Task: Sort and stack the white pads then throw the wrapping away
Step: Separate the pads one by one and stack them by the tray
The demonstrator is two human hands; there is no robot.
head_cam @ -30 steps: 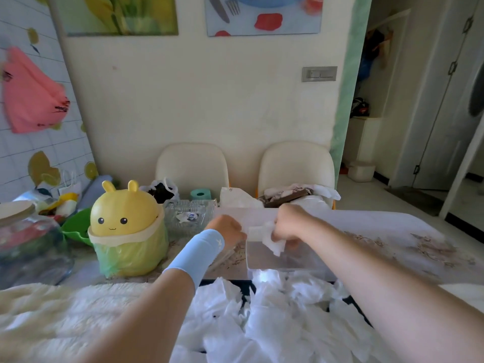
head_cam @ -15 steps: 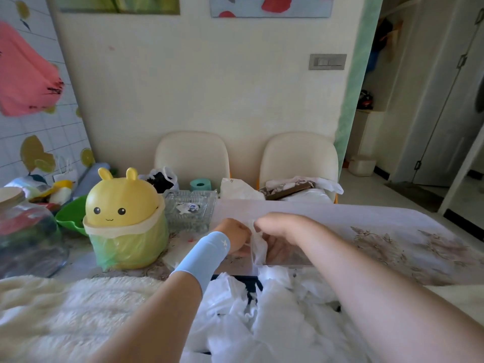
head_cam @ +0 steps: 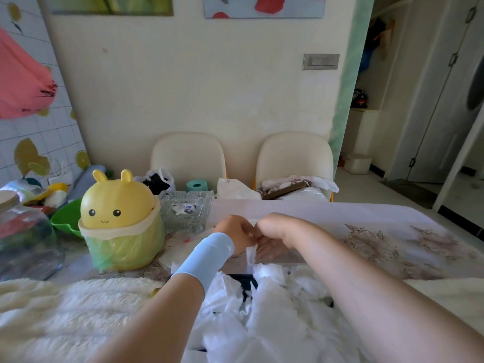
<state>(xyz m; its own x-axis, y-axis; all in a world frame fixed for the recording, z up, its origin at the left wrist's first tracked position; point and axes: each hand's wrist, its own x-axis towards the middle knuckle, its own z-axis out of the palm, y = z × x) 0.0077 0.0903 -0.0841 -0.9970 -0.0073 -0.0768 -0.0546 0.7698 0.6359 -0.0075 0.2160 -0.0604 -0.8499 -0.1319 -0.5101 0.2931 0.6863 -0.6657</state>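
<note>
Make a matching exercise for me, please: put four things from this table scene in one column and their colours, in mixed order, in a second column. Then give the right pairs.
Things:
1. bunny-eared lid
2. bowl
3. wristband
4. ribbed dish

Colours:
A. clear glass
B. light blue
C. yellow
D. green

Pairs: 1-C, 2-D, 3-B, 4-A.

The patterned table [head_cam: 392, 239] bears a yellow bin [head_cam: 117, 203], glass dish [head_cam: 186, 213], green bowl [head_cam: 65, 221]; a jar [head_cam: 23, 239] leftmost.
</note>
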